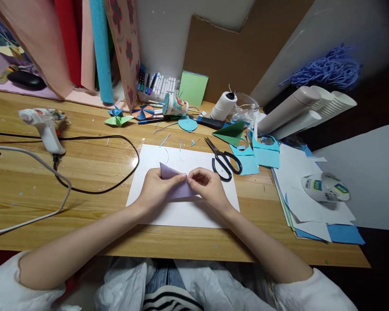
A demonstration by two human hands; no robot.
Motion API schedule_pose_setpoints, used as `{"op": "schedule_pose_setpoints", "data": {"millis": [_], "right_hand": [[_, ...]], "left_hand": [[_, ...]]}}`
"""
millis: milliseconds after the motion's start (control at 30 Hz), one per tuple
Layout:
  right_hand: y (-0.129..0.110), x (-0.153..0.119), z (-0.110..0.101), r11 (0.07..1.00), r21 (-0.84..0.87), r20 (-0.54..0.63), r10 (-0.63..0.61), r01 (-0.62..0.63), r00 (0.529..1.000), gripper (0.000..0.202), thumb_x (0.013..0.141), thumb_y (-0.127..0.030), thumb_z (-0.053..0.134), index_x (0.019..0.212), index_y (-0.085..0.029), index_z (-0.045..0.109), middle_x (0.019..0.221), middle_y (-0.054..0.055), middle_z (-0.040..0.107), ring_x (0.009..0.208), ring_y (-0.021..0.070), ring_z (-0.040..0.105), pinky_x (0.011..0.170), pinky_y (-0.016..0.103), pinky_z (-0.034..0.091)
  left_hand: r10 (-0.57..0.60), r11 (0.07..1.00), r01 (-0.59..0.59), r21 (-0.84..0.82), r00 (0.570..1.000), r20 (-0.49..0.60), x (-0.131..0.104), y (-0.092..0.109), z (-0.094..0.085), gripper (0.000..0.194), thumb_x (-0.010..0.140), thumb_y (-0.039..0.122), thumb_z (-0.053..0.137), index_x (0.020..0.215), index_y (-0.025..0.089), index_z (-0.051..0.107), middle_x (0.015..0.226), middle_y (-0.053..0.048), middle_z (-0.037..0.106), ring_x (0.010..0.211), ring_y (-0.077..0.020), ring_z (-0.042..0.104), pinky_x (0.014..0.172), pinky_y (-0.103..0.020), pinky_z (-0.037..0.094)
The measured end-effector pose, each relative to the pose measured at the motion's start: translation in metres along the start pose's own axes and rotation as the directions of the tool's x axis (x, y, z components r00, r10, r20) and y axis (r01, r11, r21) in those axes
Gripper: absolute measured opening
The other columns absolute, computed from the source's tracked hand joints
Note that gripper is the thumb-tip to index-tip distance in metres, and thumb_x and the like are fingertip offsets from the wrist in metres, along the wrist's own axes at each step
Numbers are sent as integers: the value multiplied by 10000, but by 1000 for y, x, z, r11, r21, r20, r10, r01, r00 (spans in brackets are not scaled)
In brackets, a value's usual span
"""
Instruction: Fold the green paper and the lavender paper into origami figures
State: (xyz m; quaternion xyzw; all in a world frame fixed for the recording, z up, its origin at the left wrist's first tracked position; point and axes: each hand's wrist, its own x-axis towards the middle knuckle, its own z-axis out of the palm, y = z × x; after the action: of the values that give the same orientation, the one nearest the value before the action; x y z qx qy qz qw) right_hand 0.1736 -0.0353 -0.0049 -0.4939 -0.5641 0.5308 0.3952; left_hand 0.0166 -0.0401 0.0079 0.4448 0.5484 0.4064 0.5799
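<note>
A folded piece of purple paper (181, 190) is held between my two hands, over a white sheet (181, 216) on the wooden table. My left hand (157, 185) is closed on its left side, with the thumb lying across the front and the fingers hidden behind. At the right part of the upper edge, my right hand (209, 188) pinches the purple paper between thumb and forefinger. A pointed corner sticks up at the left. Black-handled scissors (225, 160) lie just beyond my right hand, partly on the white sheet.
A white glue gun (45, 129) and its black cord lie at the left. Blue cut paper (266, 151) and a dark green folded paper (231, 133) are behind the scissors. At the right, a tape roll (326, 188) rests on stacked paper. Markers (162, 84) stand at the back.
</note>
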Motion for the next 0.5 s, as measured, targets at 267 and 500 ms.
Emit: {"op": "schedule_pose_setpoints", "data": {"millis": [267,500], "right_hand": [[5,7,-12,993,56,85,94,-99,992,87,681,-239,630,670,-161,595,635,-7,564,576,108,500,559,243,399],[11,16,-40,988,46,164,140,-150,977,128,688,-260,651,659,-151,593,587,-8,571,538,105,515,548,242,402]], "left_hand": [[14,1000,-14,7,997,-75,4,6,-6,277,600,365,751,680,102,712,658,-67,697,573,-149,589,508,-222,418],[14,996,-30,-80,980,-201,16,15,-23,323,559,374,776,704,97,693,710,-71,702,596,-149,599,518,-217,437]]}}
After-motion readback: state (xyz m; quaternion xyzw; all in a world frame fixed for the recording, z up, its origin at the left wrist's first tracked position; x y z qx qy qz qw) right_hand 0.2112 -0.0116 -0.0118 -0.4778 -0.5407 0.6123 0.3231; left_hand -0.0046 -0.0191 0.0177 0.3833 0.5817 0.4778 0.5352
